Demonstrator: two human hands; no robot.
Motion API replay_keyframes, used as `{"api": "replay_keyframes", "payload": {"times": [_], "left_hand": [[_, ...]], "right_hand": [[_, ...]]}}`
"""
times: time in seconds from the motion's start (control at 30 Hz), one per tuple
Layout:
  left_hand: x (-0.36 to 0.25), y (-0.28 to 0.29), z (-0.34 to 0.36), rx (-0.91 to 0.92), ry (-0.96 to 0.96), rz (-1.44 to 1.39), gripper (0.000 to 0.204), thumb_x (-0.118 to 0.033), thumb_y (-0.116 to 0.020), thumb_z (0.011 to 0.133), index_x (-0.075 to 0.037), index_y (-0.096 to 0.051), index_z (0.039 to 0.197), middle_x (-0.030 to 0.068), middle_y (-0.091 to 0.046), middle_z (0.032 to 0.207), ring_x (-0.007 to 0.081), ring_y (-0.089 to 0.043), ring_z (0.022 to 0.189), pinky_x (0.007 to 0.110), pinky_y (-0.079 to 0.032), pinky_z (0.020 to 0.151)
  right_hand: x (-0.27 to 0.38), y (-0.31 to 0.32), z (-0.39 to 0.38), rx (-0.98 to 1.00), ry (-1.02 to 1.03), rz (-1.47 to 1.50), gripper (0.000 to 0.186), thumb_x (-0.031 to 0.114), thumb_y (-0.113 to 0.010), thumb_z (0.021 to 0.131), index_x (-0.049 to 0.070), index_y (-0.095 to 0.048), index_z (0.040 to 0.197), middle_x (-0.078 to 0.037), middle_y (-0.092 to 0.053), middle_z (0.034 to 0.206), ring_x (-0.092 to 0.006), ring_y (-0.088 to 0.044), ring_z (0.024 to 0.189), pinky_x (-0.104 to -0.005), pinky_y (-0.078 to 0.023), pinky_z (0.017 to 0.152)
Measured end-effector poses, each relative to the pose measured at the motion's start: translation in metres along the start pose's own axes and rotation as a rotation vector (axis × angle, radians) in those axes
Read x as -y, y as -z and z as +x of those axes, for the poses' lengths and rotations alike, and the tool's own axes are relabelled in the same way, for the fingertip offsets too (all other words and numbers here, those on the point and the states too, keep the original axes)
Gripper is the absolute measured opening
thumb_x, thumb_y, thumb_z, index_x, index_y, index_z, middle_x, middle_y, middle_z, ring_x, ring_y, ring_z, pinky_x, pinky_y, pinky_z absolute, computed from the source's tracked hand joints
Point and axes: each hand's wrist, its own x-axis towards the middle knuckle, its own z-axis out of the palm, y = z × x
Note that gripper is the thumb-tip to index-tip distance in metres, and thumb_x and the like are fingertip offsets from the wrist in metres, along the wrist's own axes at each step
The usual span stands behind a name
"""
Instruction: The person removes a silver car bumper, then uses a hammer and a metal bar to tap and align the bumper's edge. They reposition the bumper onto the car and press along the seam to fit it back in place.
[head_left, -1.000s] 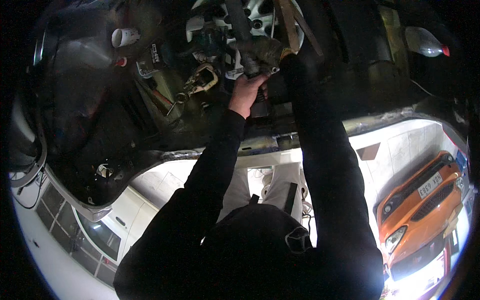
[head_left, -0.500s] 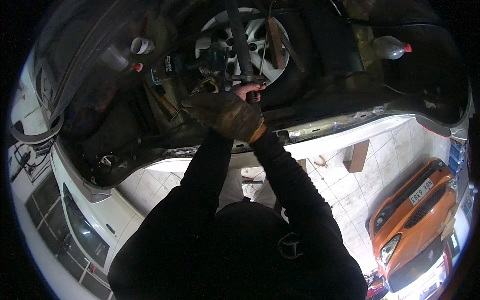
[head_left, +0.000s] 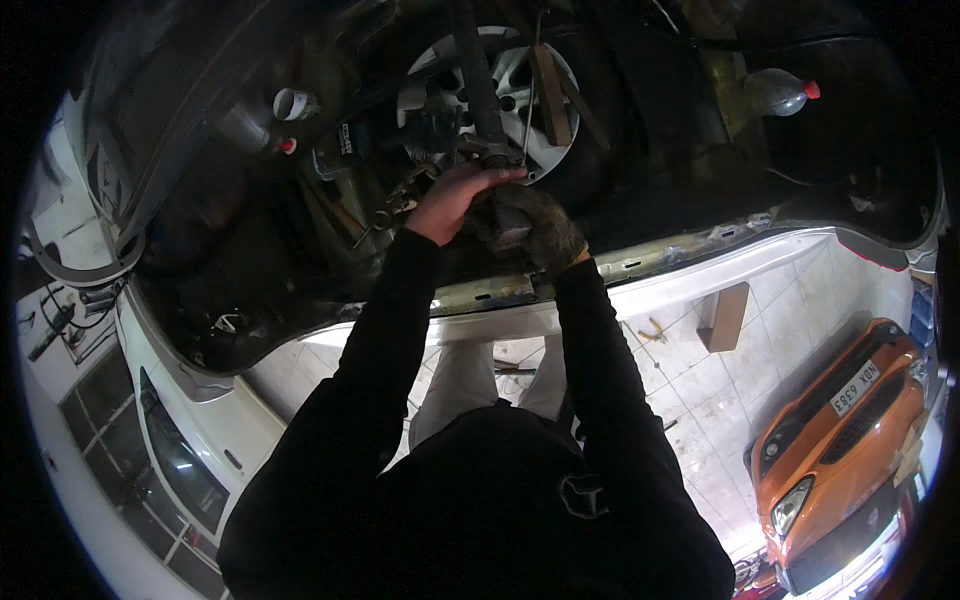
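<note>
A long dark metal tube [head_left: 475, 75] runs down from the far side of the open car boot towards me. It has a collar [head_left: 490, 150] near its close end and a blocky dark end piece [head_left: 508, 232]. My left hand [head_left: 452, 203], bare, is closed around the tube just below the collar, fingers across its top. My right hand [head_left: 552, 232], in a dark work glove, grips the end piece from the right. Its fingertips are partly hidden in shadow. A dark teal power tool [head_left: 345, 145] and a metal clamp-like part [head_left: 405, 195] lie left of my hands.
A spare wheel [head_left: 425, 75] sits beyond my hands, a wooden block [head_left: 550, 95] across it. Clear bottles with red caps [head_left: 780, 92] and a white cup [head_left: 294, 104] lie around. The boot edge [head_left: 640, 265] is in front of me. An orange bumper [head_left: 850, 400] and pliers [head_left: 653, 331] are on the floor.
My gloved right hand has moved right, uncrossing from over the left, to the tube's end piece. My bare left hand has shifted left and shows more fully. The view has shifted slightly.
</note>
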Motion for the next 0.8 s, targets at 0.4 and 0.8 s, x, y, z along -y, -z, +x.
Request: {"api": "replay_keyframes", "payload": {"times": [0.4,0.8], "left_hand": [[-0.108,-0.024,0.016,-0.470,-0.451,0.352,0.052,-0.033,-0.071,0.101,0.004,-0.061,0.136,0.0108,-0.071,0.114,0.0161,-0.072,0.094,0.031,-0.058,0.080],[-0.044,-0.027,0.022,-0.832,-1.023,0.537,0.065,0.006,-0.055,0.097,-0.003,-0.039,0.159,0.0162,-0.058,0.143,0.0263,-0.063,0.123,0.037,-0.051,0.104]], "right_hand": [[0.141,0.032,0.059,-0.199,-0.333,0.749,0.051,0.027,-0.064,0.102,0.007,-0.054,0.147,-0.017,-0.066,0.123,-0.0290,-0.068,0.111,-0.0494,-0.063,0.085],[0.151,0.067,0.070,-0.358,-0.516,1.118,0.051,0.047,-0.063,0.097,0.005,-0.067,0.126,-0.016,-0.074,0.098,-0.0297,-0.070,0.079,-0.0436,-0.059,0.067]]}}
